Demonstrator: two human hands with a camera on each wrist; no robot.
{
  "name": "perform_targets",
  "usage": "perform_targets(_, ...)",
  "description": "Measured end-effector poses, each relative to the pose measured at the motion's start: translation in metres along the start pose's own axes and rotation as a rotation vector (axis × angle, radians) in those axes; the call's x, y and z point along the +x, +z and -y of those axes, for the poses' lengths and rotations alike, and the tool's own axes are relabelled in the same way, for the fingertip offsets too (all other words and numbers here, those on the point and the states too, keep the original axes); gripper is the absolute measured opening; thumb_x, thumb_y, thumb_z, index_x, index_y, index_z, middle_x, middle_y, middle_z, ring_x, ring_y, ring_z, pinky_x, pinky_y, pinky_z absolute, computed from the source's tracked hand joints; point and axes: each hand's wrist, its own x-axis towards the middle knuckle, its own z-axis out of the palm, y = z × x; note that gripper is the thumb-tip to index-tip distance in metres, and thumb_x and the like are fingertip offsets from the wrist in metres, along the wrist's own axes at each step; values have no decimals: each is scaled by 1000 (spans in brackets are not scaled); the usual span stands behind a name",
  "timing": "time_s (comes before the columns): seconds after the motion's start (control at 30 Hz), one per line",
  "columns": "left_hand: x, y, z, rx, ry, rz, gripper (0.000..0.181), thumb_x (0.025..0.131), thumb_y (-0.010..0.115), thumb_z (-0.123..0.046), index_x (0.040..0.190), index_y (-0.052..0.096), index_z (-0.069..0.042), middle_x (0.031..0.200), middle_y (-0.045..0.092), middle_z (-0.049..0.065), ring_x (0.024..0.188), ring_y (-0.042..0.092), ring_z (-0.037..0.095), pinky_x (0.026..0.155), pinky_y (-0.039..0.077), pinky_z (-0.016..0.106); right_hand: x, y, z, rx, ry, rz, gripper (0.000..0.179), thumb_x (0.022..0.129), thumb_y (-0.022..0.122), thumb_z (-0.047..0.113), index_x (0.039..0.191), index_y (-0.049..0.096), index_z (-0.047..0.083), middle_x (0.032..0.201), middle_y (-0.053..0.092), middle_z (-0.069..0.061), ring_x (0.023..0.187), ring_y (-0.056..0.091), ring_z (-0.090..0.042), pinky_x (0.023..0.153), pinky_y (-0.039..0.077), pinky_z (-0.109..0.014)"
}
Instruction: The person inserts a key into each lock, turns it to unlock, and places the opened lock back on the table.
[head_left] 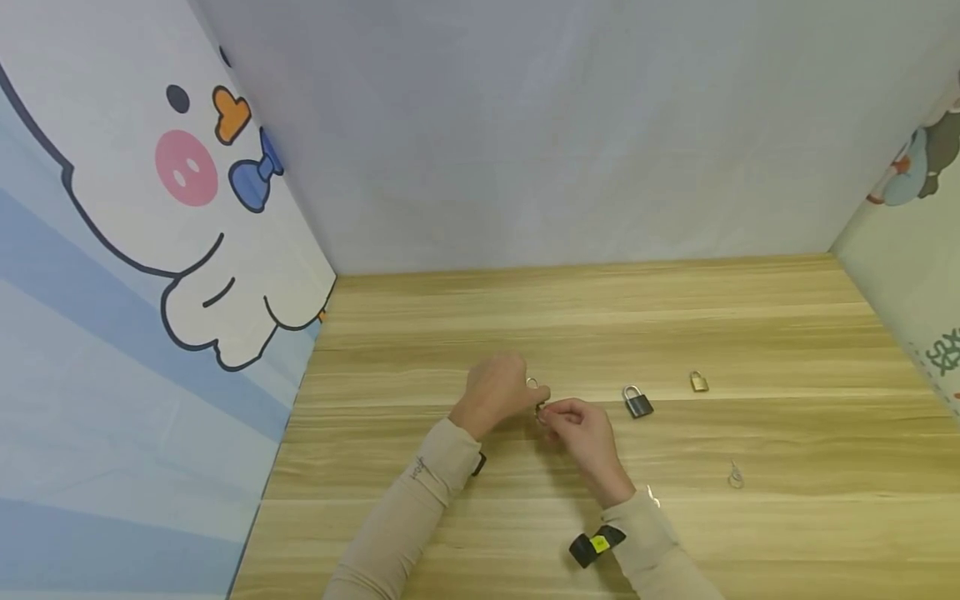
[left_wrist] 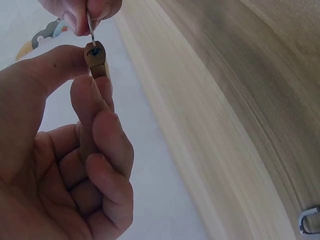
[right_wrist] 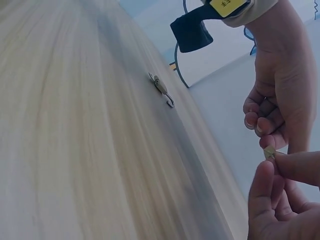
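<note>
My left hand point(head_left: 497, 390) pinches a small brass padlock point(left_wrist: 95, 55) between thumb and fingers, its keyhole end facing the left wrist camera. My right hand point(head_left: 587, 429) pinches a thin metal key point(left_wrist: 90, 25), whose tip meets the keyhole. The right hand's fingertips mostly cover the key's head. In the right wrist view a bit of brass point(right_wrist: 270, 152) shows between the two hands. On the table by the left hand lies another padlock point(right_wrist: 160, 86) with its shackle sticking out, partly hidden by that hand in the head view.
Right of my hands lie a dark padlock point(head_left: 638, 405) and a smaller brass padlock point(head_left: 699, 383). Nearer me on the wooden table point(head_left: 810, 533) is a ring with keys point(head_left: 736, 477). Shiny metal point(head_left: 652, 497) peeks out beside my right sleeve. Printed cloth walls surround the table.
</note>
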Motion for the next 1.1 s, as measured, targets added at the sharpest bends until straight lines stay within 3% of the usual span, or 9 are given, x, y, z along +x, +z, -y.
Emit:
perform_targets(0.37, -5, 4, 0, -34, -42, 42, 52, 84, 71, -39, 53, 35, -19, 46, 24, -9, 43, 21, 5, 40, 20, 22, -1, 10, -6, 115, 29, -63, 14, 90, 67, -4, 98, 64, -14, 89, 73, -17, 67, 67, -17, 67, 55, -27)
perform_targets(0.67, -7, 0, -1, -83, -9, 62, 52, 87, 69, -35, 51, 35, -19, 45, 25, -10, 42, 20, 4, 39, 19, 20, 0, 14, -10, 466, 165, -9, 6, 96, 57, -7, 97, 63, -10, 101, 64, -10, 87, 64, -16, 76, 54, -26)
perform_targets(0.97, -9, -6, -1, -39, -17, 64, 52, 88, 70, -36, 52, 37, -18, 46, 27, -10, 42, 23, 5, 39, 21, 21, -1, 15, -10, 457, 166, 3, 8, 96, 58, -7, 94, 66, -5, 100, 66, -11, 86, 65, -17, 75, 55, -27)
perform_targets(1.1, -9, -13, 3, 3, 15, 73, 49, 87, 71, -36, 54, 41, -19, 47, 30, -10, 43, 27, 4, 39, 24, 21, -2, 10, -7, 292, 157, 21, 11, 96, 61, -1, 103, 65, -8, 101, 67, -13, 85, 66, -20, 77, 55, -30)
